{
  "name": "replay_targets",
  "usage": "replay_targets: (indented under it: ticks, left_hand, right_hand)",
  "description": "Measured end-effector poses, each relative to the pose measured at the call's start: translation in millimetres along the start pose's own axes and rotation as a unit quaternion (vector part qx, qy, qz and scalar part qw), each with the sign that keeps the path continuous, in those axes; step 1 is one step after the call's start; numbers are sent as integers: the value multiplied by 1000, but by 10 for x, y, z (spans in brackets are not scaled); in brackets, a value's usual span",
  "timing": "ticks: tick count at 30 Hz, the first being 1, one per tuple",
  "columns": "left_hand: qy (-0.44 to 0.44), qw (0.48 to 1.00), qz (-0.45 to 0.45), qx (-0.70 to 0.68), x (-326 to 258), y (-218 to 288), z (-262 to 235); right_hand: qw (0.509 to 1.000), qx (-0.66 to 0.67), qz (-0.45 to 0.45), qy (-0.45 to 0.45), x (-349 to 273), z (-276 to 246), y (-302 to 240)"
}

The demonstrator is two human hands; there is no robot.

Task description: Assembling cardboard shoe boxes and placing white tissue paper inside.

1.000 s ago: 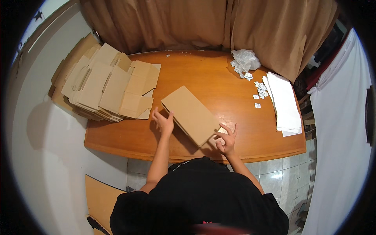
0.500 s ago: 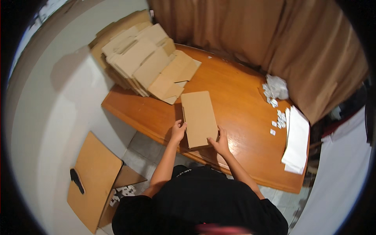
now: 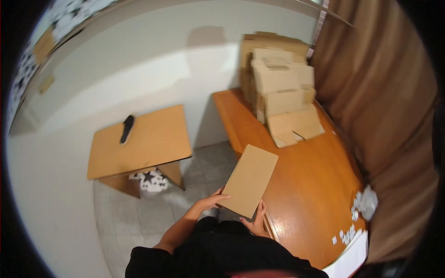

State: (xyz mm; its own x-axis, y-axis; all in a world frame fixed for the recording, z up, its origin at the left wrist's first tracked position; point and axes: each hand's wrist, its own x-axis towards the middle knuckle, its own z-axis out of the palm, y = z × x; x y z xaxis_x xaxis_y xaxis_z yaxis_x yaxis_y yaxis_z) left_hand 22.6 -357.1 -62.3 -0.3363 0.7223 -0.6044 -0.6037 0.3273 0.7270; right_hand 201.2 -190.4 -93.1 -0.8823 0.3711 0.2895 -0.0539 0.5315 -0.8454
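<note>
A closed brown cardboard box (image 3: 250, 180) is held between my two hands, in front of my body and by the near-left edge of the wooden table (image 3: 306, 185). My left hand (image 3: 212, 200) grips its left side near the lower corner, the thumb lying on top. At its lower right corner my right hand (image 3: 256, 221) is closed on the other side. Both hands' fingers are partly hidden by the box.
Flattened cardboard boxes (image 3: 282, 88) are stacked on the table against the wall. A small table (image 3: 157, 139) at left bears a black shoe (image 3: 127, 129); star-patterned material (image 3: 152, 180) lies beneath. At right are a plastic bag (image 3: 369, 203), small white packets (image 3: 348, 234) and white sheets (image 3: 350, 259).
My view has turned left, bringing the small table and shoe further into sight. The box has come off the tabletop with both hands and is now tilted near the table's edge.
</note>
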Motion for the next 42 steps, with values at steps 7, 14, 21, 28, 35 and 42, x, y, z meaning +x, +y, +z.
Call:
replay_targets:
  ticks: [7,14,21,28,35,42]
  left_hand:
    - [73,945,303,-98,-1327,-153,-492]
    - [225,844,484,-54,-2553,208,-1233]
    - [353,630,672,163,-3948,874,-2270]
    - [292,542,750,243,-5431,1982,-2802]
    - [414,467,734,265,-6234,3136,-2992]
    - [489,429,677,345,-6648,4016,-3332]
  right_hand:
    - [964,29,-222,-144,888,596,-724]
    - [897,105,-411,-121,1652,1747,-1845]
    - [757,195,-624,16,2359,2813,-3593]
    - [664,253,-702,47,2901,2922,-5688]
    - [684,223,-694,33,3279,2629,-7094]
    - [713,26,-678,176,3740,2596,-7872]
